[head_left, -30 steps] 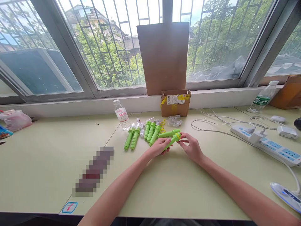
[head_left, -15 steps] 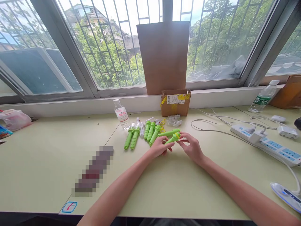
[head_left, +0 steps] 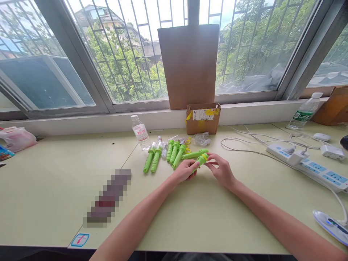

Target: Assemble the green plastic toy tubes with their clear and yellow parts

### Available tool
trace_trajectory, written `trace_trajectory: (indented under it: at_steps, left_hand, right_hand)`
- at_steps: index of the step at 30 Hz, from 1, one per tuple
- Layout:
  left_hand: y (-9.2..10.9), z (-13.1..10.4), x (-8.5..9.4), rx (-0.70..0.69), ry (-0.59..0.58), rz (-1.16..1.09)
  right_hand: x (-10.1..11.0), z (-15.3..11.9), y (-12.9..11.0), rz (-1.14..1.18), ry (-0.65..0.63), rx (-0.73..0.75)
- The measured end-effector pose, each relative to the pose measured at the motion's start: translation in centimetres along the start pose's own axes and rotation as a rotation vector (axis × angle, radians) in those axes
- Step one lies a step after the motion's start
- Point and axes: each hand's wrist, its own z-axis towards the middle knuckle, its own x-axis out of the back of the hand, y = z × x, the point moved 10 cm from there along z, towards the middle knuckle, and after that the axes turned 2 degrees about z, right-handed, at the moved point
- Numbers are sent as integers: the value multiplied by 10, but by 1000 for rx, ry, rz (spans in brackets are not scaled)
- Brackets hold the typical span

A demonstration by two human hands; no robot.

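My left hand (head_left: 187,170) is closed around a green plastic tube (head_left: 202,158) with a yellow ring near its top end. The tube is tilted, its top pointing up and to the right, and its lower part is hidden by my fingers. At that top end, the fingertips of my right hand (head_left: 221,168) pinch the ringed part. Just behind lies another green tube (head_left: 194,154). To the left, several ribbed green tubes (head_left: 178,157) rest side by side, and two more green tubes (head_left: 156,161) have clear tops.
Clear plastic pieces (head_left: 201,139) and yellow rings (head_left: 188,148) lie behind the tubes. A water bottle (head_left: 140,133) and a small cardboard box (head_left: 202,125) stand farther back. On the right are a power strip (head_left: 312,166), cables and another bottle (head_left: 303,114). A pixelated patch (head_left: 108,197) covers something left.
My left hand has shifted its hold, with the thumb now laid along the tube. The tube is tilted more steeply. My right hand stays at its top end.
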Motion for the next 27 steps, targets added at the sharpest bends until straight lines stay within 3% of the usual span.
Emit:
trace_trajectory:
  at_steps: [11,19,27]
  left_hand:
    - [6,-6,-4,34,-49,-56]
    - [1,-6,-1,60,36,-54]
    - [1,-3,-11,48,-77,-101]
  right_hand:
    - [-6,0,-2,-5,-38,17]
    - [-1,-2,-9,-16,1,79]
    - [-5,-2,-9,-15,-33,64]
